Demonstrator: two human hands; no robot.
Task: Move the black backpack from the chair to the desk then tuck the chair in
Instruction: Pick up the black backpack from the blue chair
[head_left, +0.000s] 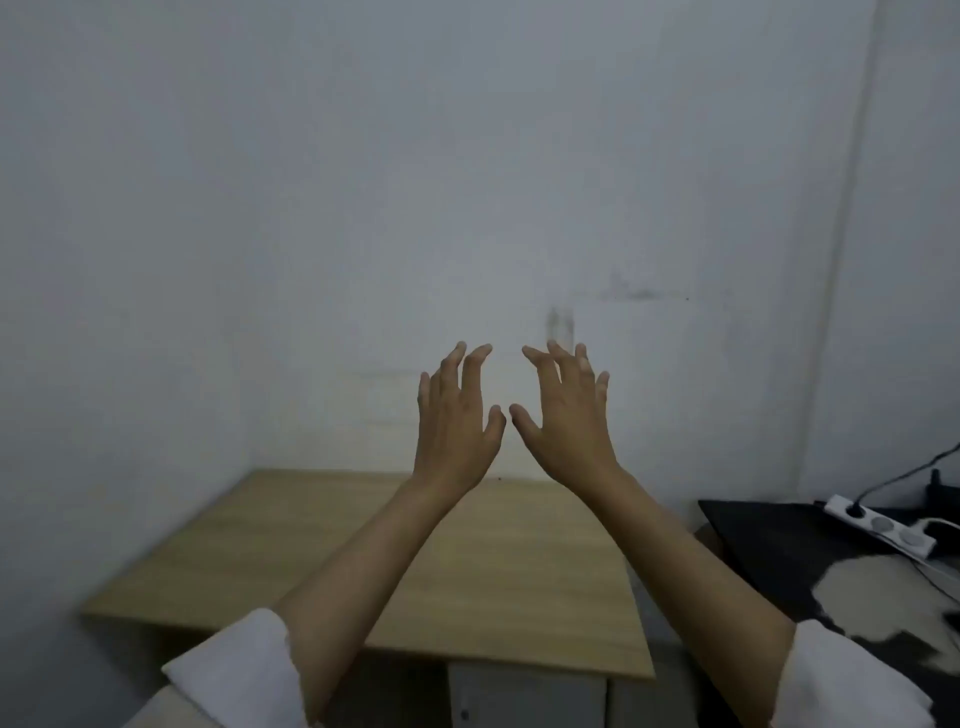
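Pale wall behind bare wooden worktop (498, 571); left hand (457, 415) and right hand (563, 410) raised above worktop, fingers spread, holding nothing. Backpack, chair unseen; task probably unstarted.

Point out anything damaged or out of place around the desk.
The black side table has a pale patch where its surface looks worn off. The wooden desk looks intact. Both the left hand and the right hand are raised, empty.
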